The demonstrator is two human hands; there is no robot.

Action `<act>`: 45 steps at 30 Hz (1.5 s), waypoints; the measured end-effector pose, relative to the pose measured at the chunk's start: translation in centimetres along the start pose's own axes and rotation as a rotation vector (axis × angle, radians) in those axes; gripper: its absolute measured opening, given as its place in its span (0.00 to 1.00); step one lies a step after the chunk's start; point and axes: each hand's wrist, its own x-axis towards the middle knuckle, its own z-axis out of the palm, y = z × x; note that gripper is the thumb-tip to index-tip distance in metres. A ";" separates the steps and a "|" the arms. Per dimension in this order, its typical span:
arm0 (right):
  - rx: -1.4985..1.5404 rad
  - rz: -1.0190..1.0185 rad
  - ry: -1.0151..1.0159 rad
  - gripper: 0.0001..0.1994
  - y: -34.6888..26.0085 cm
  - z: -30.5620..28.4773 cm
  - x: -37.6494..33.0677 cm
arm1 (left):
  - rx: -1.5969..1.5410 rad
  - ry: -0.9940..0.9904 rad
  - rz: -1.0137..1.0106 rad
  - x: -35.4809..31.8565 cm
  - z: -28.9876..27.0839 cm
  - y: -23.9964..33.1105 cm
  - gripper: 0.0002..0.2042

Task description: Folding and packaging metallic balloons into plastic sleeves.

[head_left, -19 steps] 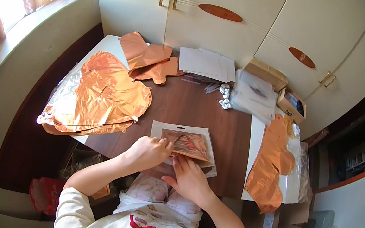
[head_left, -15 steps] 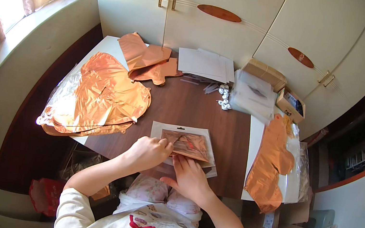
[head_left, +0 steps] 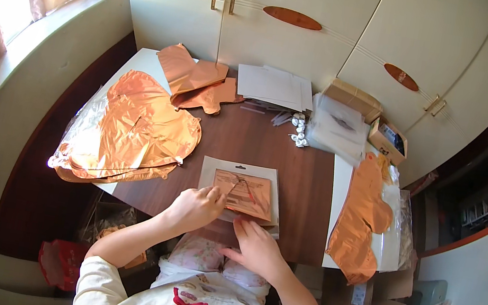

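Note:
On the table before me lies a flat packet (head_left: pixel 208 172) with a hanging hole in its top edge. A folded copper foil piece (head_left: pixel 252 196) lies on or inside it; I cannot tell which. My left hand (head_left: pixel 196 208) is closed, its curled fingertips at the left side of the folded foil, and what they pinch is hidden. With fingers stretched out, my right hand (head_left: pixel 259 246) touches the lower edge of the packet, its thumb spread toward my lap.
Large copper foil balloons (head_left: pixel 144 128) are stacked at the left, with folded ones (head_left: pixel 195 78) behind. White cards (head_left: pixel 275 86), white rolls (head_left: pixel 299 133), clear bags (head_left: pixel 340 127) and a small box (head_left: pixel 388 141) line the back. Another foil balloon (head_left: pixel 363 219) hangs over the right edge.
The packet has moved slightly away from me and turned straighter, showing more of the folded foil. My left hand has shifted a little left and nearer; my right hand has moved slightly right.

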 end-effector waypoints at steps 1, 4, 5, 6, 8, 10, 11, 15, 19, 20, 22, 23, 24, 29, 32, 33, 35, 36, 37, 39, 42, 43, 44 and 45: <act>0.056 0.006 -0.014 0.34 -0.2 -0.5 -0.6 | -0.001 -0.001 -0.002 -0.4 0.2 0.0 0.13; 0.081 -0.045 0.037 0.29 0.5 -0.2 -1.5 | -0.008 -0.007 -0.015 -1.4 1.3 0.4 0.15; 0.051 -0.107 0.102 0.27 0.8 0.2 -1.7 | -0.007 -0.010 -0.029 -1.9 1.8 0.6 0.15; 0.050 -0.103 0.103 0.27 0.9 0.5 -1.9 | -0.006 -0.013 -0.043 -2.2 2.1 0.8 0.15; 0.215 -0.067 0.095 0.22 1.1 0.9 -2.1 | -0.066 0.000 -0.057 -2.7 2.3 1.3 0.16; 0.314 -0.013 0.160 0.18 1.8 0.7 -2.2 | -0.133 0.008 -0.080 -3.1 2.3 1.4 0.20; 0.319 -0.003 0.207 0.14 2.2 0.3 -1.9 | -0.133 0.009 -0.080 -3.0 2.5 1.3 0.20; 0.391 0.077 0.295 0.08 5.9 -0.7 0.1 | -0.224 0.042 -0.104 -0.5 3.0 0.0 0.17; 0.276 0.126 0.367 0.08 12.3 -0.2 5.2 | -0.324 -0.077 -0.061 2.7 5.0 -0.3 0.28; 0.259 0.142 0.369 0.07 14.0 0.5 7.0 | -0.314 -0.185 -0.056 2.7 6.1 -0.5 0.32; 0.136 0.141 0.393 0.07 16.7 1.9 10.8 | -0.206 -0.200 -0.050 2.0 7.8 -0.2 0.35; 0.067 0.122 0.373 0.08 18.3 2.6 12.5 | -0.161 -0.204 -0.036 1.8 8.3 -0.2 0.37; -0.003 0.107 0.353 0.09 19.8 3.0 14.1 | -0.173 -0.209 -0.039 2.0 8.2 -0.1 0.38; -0.444 0.116 0.305 0.07 23.6 3.0 20.3 | -0.199 -0.234 -0.054 1.9 7.4 0.0 0.42; -0.568 0.121 0.193 0.07 26.0 3.4 20.9 | -0.205 -0.261 -0.052 2.4 7.1 0.4 0.43; -0.616 0.074 0.152 0.07 25.5 3.0 21.0 | -0.210 -0.268 -0.066 2.1 7.2 0.3 0.43; -0.641 0.024 0.128 0.07 24.9 2.3 20.7 | -0.225 -0.274 -0.073 2.0 7.1 0.2 0.43; -0.638 -0.072 0.142 0.06 24.8 2.0 20.2 | -0.222 -0.269 -0.072 2.0 7.2 0.3 0.43; -0.633 -0.165 0.155 0.06 24.7 1.7 19.4 | -0.221 -0.263 -0.069 2.1 7.3 0.3 0.43; -0.601 -0.283 0.250 0.03 23.1 0.8 17.9 | -0.219 -0.262 -0.068 2.2 7.4 0.2 0.43; -0.318 -0.292 0.356 0.05 18.7 -0.9 14.5 | -0.228 -0.284 -0.077 2.2 7.4 -0.1 0.43; -0.159 -0.268 0.409 0.07 16.8 -1.5 12.7 | -0.226 -0.286 -0.075 2.1 7.4 -0.1 0.43; -0.029 -0.238 0.423 0.09 15.0 -2.1 10.6 | -0.229 -0.289 -0.078 2.1 7.4 -0.2 0.44; 0.079 -0.209 0.425 0.09 13.9 -1.9 8.3 | -0.229 -0.279 -0.071 2.2 7.5 -0.1 0.44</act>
